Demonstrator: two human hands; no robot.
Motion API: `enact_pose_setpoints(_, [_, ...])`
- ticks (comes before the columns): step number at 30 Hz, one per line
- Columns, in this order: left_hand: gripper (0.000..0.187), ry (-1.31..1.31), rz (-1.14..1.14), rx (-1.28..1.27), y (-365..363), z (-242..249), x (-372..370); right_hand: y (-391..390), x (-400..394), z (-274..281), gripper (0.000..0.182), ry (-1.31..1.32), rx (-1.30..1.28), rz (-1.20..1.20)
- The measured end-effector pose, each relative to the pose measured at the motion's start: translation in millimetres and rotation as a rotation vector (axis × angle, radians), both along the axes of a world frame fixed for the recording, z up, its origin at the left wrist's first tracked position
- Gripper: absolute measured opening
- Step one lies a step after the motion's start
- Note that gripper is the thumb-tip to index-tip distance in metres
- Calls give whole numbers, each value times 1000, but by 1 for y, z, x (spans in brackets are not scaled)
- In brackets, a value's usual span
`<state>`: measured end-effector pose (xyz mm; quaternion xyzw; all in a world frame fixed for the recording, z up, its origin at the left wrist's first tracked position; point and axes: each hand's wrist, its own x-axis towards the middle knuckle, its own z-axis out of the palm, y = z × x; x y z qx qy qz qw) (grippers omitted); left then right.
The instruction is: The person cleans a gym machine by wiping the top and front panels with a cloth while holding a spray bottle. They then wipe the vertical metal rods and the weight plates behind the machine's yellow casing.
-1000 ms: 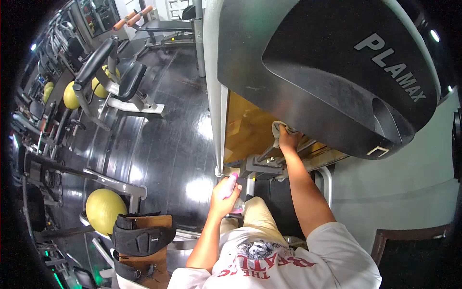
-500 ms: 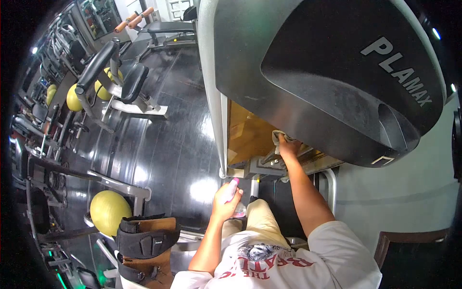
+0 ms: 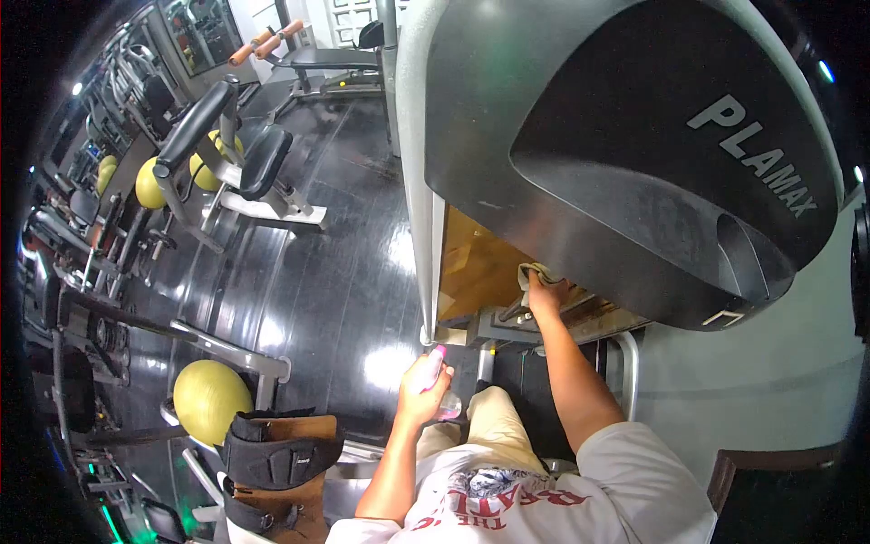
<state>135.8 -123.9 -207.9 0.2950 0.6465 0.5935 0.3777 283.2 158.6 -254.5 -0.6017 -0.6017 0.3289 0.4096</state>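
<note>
Two things are in my hands: my right hand point(image 3: 546, 295) clutches a grey cloth point(image 3: 533, 275), and my left hand point(image 3: 421, 385) is wrapped around a spray bottle point(image 3: 438, 372) with a pink top. The cloth is pressed against the metal frame point(image 3: 507, 317) tucked under the big black shroud point(image 3: 634, 154) of the gym machine, at about 12 o'clock from my chest. The bottle sits lower, at roughly 10 o'clock from my lap, held near my knee and pointing up toward the machine.

As I judge it, the wiping is partway through. The cloth is working a small patch of the frame just under the shroud's lower edge, beside the amber panel point(image 3: 476, 267). I cannot tell which parts are already clean; the shroud looks dusty and smudged across its curved face, so much of it probably remains.

The cloth looks bunched and crumpled, soft and pale grey, mostly hidden by my fingers. The bottle looks small and clear-bodied, its contents too blurred to read.

Out at 9 o'clock, a yellow exercise ball point(image 3: 210, 399) rests on the dark glossy floor point(image 3: 335, 272).
</note>
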Motion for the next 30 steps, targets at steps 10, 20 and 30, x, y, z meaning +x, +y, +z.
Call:
enact_pose_setpoints(10, [10,91,-30,17,-2,-25,-3,8,-2,-36,38,-133,190,-2])
enact_pose_setpoints(20, [12,168,-50,4,-11,-14,-14,-1,-2,-44,40,-130,-38,35])
enact_pose_setpoints(30, [10,231,-192,95,17,12,0,-5,-8,-76,39,-202,80,-3])
